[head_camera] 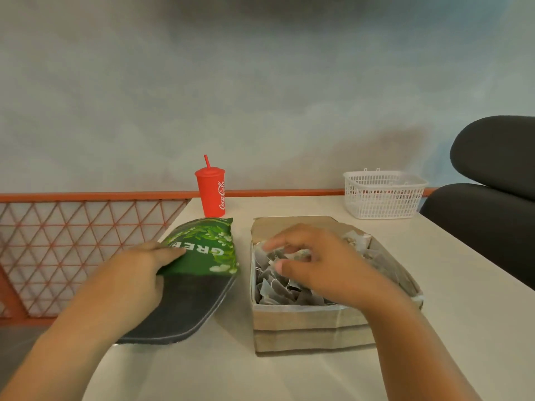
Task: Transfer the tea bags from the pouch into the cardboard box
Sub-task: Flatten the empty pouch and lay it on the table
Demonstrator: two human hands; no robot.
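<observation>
- Railing (pixel 72 241): orange lattice panel at the far left, beyond the table's edge.
- Left hand (pixel 136 273): your left hand grips the pouch at its near left edge. The fingers are closed over the printed top face, and the thumb is hidden below.
- Pouch (pixel 208 250): green, printed with leaves and white lettering. It lies left of the cardboard box, with its far end pointing toward the cup and its near edge raised slightly off the mat.
- Mat (pixel 179 308): a dark, rounded pad on the table (pixel 289 377), under the pouch and your left hand.
- Cup (pixel 210 192): red, with a lid and straw, standing upright behind the pouch near the table's far edge.
- Cardboard box (pixel 307 328): open-topped and just right of the pouch, with its far flap standing up.
- Tea bags (pixel 278 287): a loose grey heap filling the box.
- Right hand (pixel 321 261): your right hand is over the box, with its fingers curled down among the top tea bags. Blur makes it impossible to tell whether they hold one.
- Basket (pixel 382 195): white plastic mesh, at the far right of the table, well apart from the box.
- Chair (pixel 492 204): black and padded, beside the table's right edge.
</observation>
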